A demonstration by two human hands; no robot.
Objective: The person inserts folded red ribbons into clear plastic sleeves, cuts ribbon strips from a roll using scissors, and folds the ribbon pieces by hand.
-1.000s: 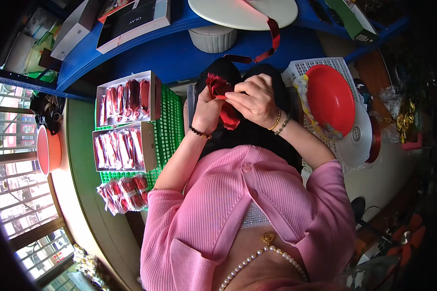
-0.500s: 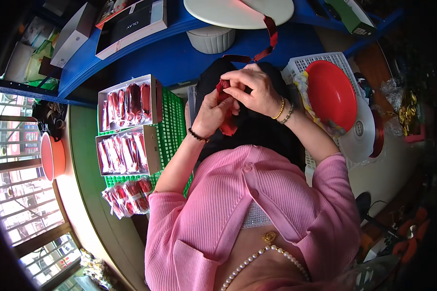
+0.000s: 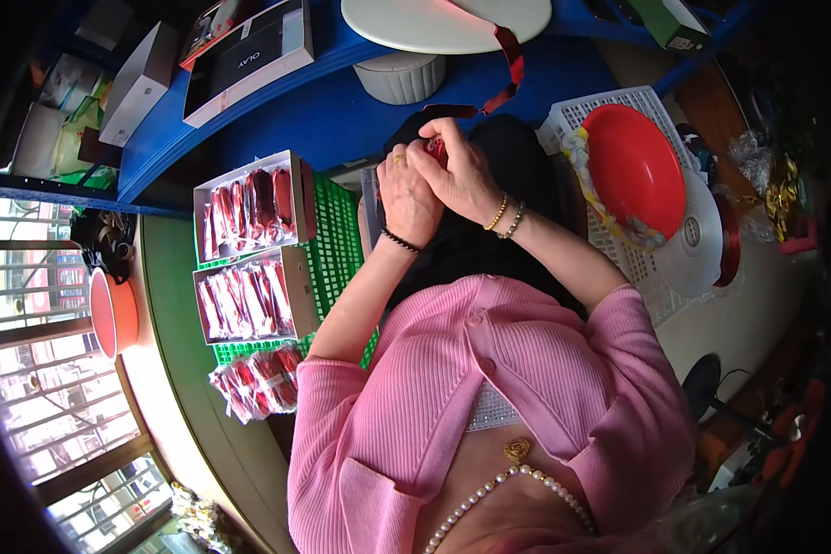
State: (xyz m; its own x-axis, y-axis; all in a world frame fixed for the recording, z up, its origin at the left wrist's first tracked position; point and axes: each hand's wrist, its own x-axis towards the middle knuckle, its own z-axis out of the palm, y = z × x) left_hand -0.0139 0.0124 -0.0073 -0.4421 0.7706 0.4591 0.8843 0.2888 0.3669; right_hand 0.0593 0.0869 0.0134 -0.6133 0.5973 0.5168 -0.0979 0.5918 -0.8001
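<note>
Above my lap my two hands are pressed together around a dark red satin ribbon [image 3: 508,83]. Its loose length runs from the white round tabletop [image 3: 434,30] down to my fingers, and a bunched red part shows between thumb and forefinger. My left hand [image 3: 410,198], back turned up, is closed with its fingers wrapped over the bunch. From the other side my right hand [image 3: 462,185] curls round the ribbon, its thumb touching the left hand. Most of the held part is hidden.
To the left, boxes [image 3: 254,300] of wrapped red pieces sit on a green basket [image 3: 337,231], with more wrapped bundles [image 3: 258,383] below. Right of my lap are a white basket [image 3: 552,129], red basin [image 3: 632,175] and ribbon spool [image 3: 697,240]. A blue shelf [image 3: 342,111] spans ahead.
My left hand has turned over, back up, and closed over the ribbon. The hanging red tail below the hands is now covered. My right hand has shifted slightly left and lower.
</note>
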